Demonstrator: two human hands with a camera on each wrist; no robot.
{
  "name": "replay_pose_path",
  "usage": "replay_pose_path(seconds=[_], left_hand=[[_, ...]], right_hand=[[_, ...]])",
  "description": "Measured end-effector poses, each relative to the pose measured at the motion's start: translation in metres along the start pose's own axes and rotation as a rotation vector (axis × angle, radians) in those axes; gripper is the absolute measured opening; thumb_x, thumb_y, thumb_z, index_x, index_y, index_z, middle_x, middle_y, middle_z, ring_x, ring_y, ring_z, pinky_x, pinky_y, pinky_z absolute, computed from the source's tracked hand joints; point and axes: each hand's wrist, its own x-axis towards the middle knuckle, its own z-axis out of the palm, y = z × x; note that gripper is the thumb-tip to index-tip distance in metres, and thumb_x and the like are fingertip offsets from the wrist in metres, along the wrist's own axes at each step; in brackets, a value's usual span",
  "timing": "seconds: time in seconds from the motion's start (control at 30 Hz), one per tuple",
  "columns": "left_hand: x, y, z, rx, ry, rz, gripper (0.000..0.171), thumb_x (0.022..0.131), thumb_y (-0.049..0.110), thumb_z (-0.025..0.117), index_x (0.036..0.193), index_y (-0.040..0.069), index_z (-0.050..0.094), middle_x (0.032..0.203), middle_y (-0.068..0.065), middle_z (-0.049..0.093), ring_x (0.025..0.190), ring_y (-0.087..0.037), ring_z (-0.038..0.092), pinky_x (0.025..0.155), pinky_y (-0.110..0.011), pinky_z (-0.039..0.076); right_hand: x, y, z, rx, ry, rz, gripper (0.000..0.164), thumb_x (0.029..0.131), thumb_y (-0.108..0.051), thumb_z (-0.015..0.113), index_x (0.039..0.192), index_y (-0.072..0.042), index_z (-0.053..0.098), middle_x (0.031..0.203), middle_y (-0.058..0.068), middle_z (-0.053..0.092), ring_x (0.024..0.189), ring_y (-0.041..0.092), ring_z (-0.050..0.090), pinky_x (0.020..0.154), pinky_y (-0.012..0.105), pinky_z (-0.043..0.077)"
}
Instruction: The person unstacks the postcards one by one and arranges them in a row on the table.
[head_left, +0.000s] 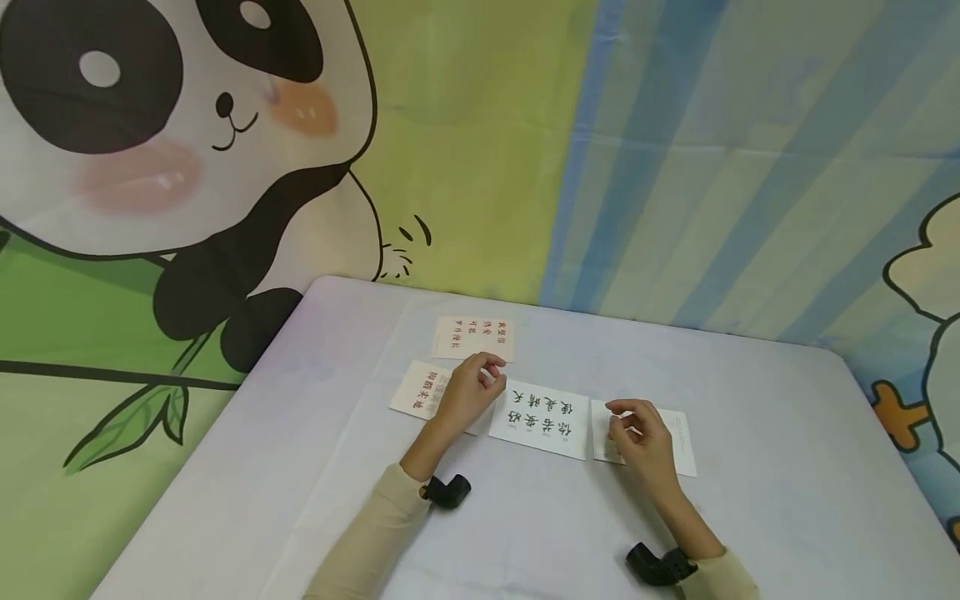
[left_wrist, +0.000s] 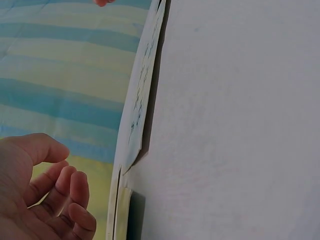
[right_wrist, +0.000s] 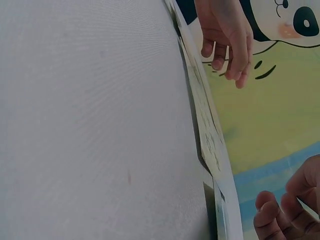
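My left hand (head_left: 468,392) hovers over a white card with red characters (head_left: 414,392), covering part of it. Its fingers (left_wrist: 60,185) are loosely curled around nothing. To the right lies a white card with dark characters (head_left: 538,418) in two rows. My right hand (head_left: 647,442) hangs over another white card (head_left: 681,443) and hides most of its writing. The right fingers (right_wrist: 270,212) are also loosely bent, with a gap to the thumb and nothing in it. Farther back lies a cream card with red characters (head_left: 474,338).
A white cloth (head_left: 765,417) covers the table, whose far edge meets a printed backdrop (head_left: 480,167) with a cartoon panda. A black wrist camera (head_left: 447,492) sits on the left wrist, another black camera (head_left: 660,565) on the right.
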Motion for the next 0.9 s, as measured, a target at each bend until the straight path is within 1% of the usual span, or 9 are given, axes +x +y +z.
replay_pose_path(seconds=[0.1,0.2,0.33,0.43,0.53,0.63,0.73,0.8,0.9], left_hand=[[0.002,-0.002,-0.004,-0.016,0.014,-0.008,0.02,0.089,0.009,0.065,0.108,0.004,0.066,0.089,-0.003,0.06,0.07,-0.01,0.054,0.062,-0.021,0.046],[0.003,-0.005,-0.009,-0.024,0.035,-0.028,0.02,0.089,0.01,0.065,0.108,0.005,0.066,0.089,-0.003,0.06,0.071,-0.01,0.055,0.062,-0.021,0.046],[0.001,-0.011,-0.016,-0.032,0.062,-0.049,0.02,0.089,0.01,0.066,0.108,0.004,0.066,0.089,-0.003,0.061,0.071,-0.011,0.055,0.061,-0.022,0.046],[0.001,-0.014,-0.019,-0.043,0.072,-0.051,0.02,0.089,0.009,0.066,0.108,0.003,0.066,0.09,-0.005,0.061,0.071,-0.012,0.055,0.061,-0.022,0.046],[0.002,-0.016,-0.021,-0.054,0.071,-0.055,0.02,0.089,0.009,0.065,0.108,0.003,0.066,0.09,-0.007,0.061,0.071,-0.013,0.055,0.061,-0.022,0.046],[0.003,-0.018,-0.022,-0.062,0.07,-0.067,0.021,0.089,0.009,0.065,0.109,0.002,0.065,0.09,-0.006,0.06,0.071,-0.013,0.054,0.061,-0.022,0.046],[0.004,-0.021,-0.023,-0.066,0.084,-0.086,0.021,0.089,0.01,0.065,0.109,0.003,0.066,0.09,-0.006,0.06,0.072,-0.013,0.054,0.062,-0.022,0.046],[0.005,-0.024,-0.023,-0.077,0.092,-0.099,0.021,0.089,0.01,0.065,0.109,0.002,0.066,0.09,-0.006,0.061,0.073,-0.013,0.055,0.063,-0.022,0.046],[0.005,-0.028,-0.024,-0.104,0.101,-0.117,0.02,0.089,0.007,0.065,0.108,0.002,0.066,0.091,-0.008,0.061,0.073,-0.014,0.055,0.065,-0.023,0.046]], right_hand=[[0.004,-0.003,0.003,-0.009,-0.028,-0.005,0.018,0.084,0.02,0.055,0.1,0.016,0.061,0.097,0.022,0.056,0.067,0.005,0.058,0.048,0.014,0.045],[0.006,-0.008,0.007,-0.015,-0.059,0.016,0.017,0.086,0.018,0.055,0.102,0.016,0.06,0.098,0.024,0.056,0.067,0.007,0.059,0.049,0.015,0.046],[0.009,-0.015,0.013,-0.042,-0.078,0.044,0.017,0.088,0.016,0.055,0.103,0.015,0.061,0.099,0.023,0.057,0.069,0.014,0.06,0.049,0.016,0.046],[0.013,-0.016,0.017,-0.052,-0.083,0.055,0.017,0.088,0.015,0.055,0.104,0.014,0.061,0.099,0.021,0.057,0.071,0.017,0.06,0.05,0.017,0.047],[0.016,-0.011,0.021,-0.031,-0.095,0.064,0.018,0.088,0.014,0.055,0.105,0.014,0.061,0.099,0.021,0.057,0.071,0.015,0.06,0.051,0.019,0.048],[0.02,0.002,0.026,-0.01,-0.12,0.062,0.018,0.089,0.013,0.055,0.106,0.013,0.061,0.101,0.022,0.056,0.071,0.009,0.058,0.051,0.021,0.049],[0.025,0.013,0.029,-0.017,-0.155,0.06,0.017,0.091,0.01,0.057,0.107,0.01,0.062,0.103,0.021,0.057,0.072,0.006,0.057,0.051,0.02,0.048],[0.028,0.016,0.031,-0.02,-0.187,0.063,0.016,0.092,0.006,0.058,0.107,0.008,0.063,0.104,0.021,0.058,0.071,0.008,0.057,0.052,0.022,0.048],[0.033,0.016,0.034,-0.02,-0.244,0.087,0.016,0.094,0.001,0.059,0.108,0.006,0.063,0.103,0.02,0.06,0.07,0.016,0.058,0.053,0.027,0.05]])
